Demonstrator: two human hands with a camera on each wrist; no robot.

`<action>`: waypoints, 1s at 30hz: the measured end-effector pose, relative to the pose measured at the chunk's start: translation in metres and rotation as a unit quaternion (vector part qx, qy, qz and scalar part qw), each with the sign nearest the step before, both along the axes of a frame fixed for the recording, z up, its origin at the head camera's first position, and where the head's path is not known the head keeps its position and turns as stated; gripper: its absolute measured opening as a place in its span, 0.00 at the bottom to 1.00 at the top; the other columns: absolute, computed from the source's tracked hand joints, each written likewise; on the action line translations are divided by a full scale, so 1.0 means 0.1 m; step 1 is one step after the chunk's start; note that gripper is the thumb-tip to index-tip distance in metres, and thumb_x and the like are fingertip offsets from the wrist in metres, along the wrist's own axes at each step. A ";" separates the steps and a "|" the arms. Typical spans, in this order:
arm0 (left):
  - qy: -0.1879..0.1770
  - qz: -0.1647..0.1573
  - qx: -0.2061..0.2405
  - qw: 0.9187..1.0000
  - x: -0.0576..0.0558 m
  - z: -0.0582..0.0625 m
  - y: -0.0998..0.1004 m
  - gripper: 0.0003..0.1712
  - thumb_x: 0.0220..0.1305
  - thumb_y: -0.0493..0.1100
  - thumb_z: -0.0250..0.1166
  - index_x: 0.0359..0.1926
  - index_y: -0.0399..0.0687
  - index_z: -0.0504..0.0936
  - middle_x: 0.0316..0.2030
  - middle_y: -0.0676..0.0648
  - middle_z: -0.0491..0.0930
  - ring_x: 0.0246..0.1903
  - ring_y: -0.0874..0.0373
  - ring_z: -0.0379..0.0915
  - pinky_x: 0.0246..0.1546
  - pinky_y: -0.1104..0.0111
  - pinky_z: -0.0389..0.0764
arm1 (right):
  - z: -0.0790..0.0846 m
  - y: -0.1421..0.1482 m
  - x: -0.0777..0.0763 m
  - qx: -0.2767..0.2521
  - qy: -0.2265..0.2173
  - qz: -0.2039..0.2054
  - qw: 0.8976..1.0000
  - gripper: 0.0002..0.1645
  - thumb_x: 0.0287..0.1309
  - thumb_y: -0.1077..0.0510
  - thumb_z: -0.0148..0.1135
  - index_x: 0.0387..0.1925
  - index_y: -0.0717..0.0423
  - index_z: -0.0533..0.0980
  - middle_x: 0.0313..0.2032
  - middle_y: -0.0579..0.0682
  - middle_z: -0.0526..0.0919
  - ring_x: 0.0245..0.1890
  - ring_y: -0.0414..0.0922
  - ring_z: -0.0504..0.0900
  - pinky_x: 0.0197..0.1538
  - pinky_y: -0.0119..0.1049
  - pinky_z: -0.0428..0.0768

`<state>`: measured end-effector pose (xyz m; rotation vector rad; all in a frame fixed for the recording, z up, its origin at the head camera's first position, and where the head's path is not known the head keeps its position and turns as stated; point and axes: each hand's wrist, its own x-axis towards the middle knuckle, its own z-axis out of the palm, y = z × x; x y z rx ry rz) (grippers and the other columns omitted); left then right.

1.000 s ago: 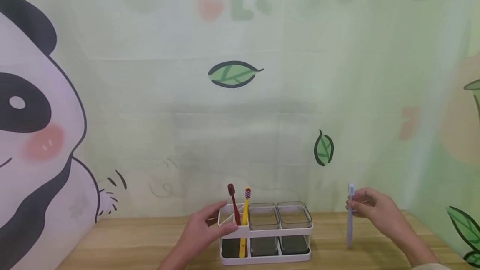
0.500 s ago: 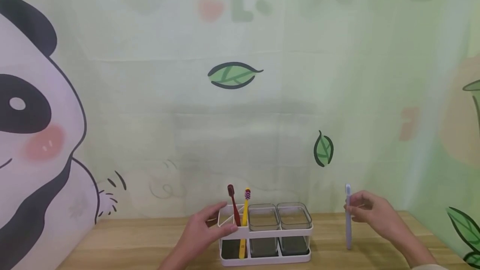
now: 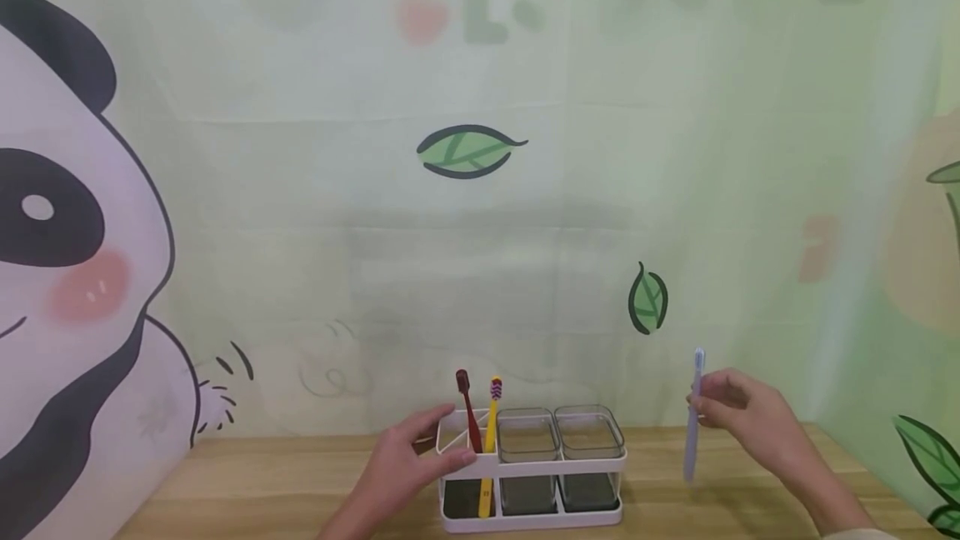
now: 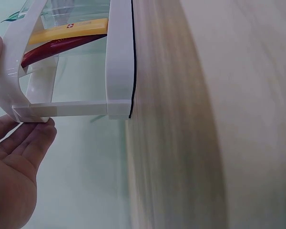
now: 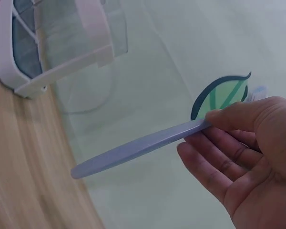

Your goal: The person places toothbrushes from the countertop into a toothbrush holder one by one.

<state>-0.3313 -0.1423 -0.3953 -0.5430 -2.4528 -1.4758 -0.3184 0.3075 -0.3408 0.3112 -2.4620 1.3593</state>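
Observation:
My left hand [image 3: 393,461] grips the left end of a white toothbrush holder [image 3: 558,467], thumb on the front rail and fingers behind. Two toothbrushes stand in the holder's left section: a dark red toothbrush [image 3: 471,419] and a yellow toothbrush [image 3: 491,427], heads up. To the right of the holder, my right hand [image 3: 757,415] pinches a pale lavender toothbrush [image 3: 690,448] between thumb and fingers. Its head points up and its handle hangs free, tilted slightly. In the right wrist view the lavender toothbrush's handle [image 5: 133,149] is fully seen, while the fingers partly cover its neck.
Two clear square cups [image 3: 588,432] sit in the holder's middle and right sections. Beneath everything is a wood-grain tabletop [image 3: 270,482]. A green printed cloth [image 3: 480,273] with a panda and leaves hangs behind the table.
My right hand has lifted the lavender toothbrush a little and shifted it slightly left; its handle now leans more. The left hand and the holder stay where they were.

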 end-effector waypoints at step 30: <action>-0.006 0.001 0.001 1.000 0.00 -0.01 0.01 0.43 0.61 0.59 0.80 0.70 0.41 0.79 0.65 0.34 0.78 0.60 0.35 0.81 0.57 0.48 0.85 | 0.43 -0.44 0.26 -0.016 0.104 0.012 0.994 0.16 0.72 0.56 0.70 0.51 0.64 0.80 0.49 0.58 0.90 0.45 0.34 0.88 0.47 0.28 0.86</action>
